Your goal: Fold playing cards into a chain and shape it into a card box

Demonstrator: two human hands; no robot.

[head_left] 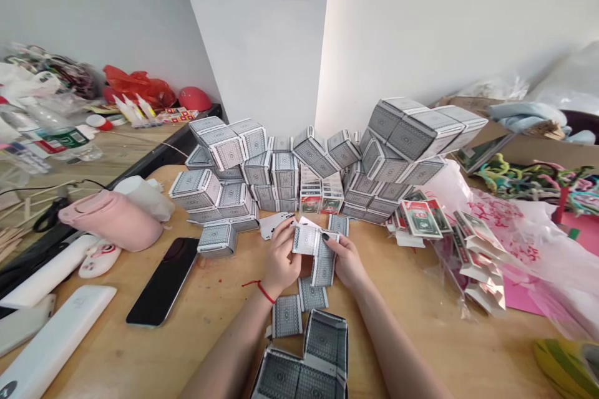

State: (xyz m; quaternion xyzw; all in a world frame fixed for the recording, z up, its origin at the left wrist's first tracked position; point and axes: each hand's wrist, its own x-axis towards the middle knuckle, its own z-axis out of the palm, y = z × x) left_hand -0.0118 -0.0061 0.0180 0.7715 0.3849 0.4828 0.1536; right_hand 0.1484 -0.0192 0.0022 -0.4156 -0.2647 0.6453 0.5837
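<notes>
My left hand (281,259) and my right hand (346,262) meet over the middle of the wooden table (206,330), both closed on grey-patterned playing cards (314,248) that are bent and joined together. A red string circles my left wrist. Loose cards (299,307) lie flat just below my hands. A folded card cube structure (309,358) sits at the near edge between my forearms. Behind my hands rises a wide pile of finished card cubes (322,168).
A black phone (163,280) lies left of my hands, beside a pink pouch (112,218) and white devices (51,343). Flat card packs (440,218) and plastic bags (519,243) crowd the right. Bottles and red bags (135,87) fill a side table at the left.
</notes>
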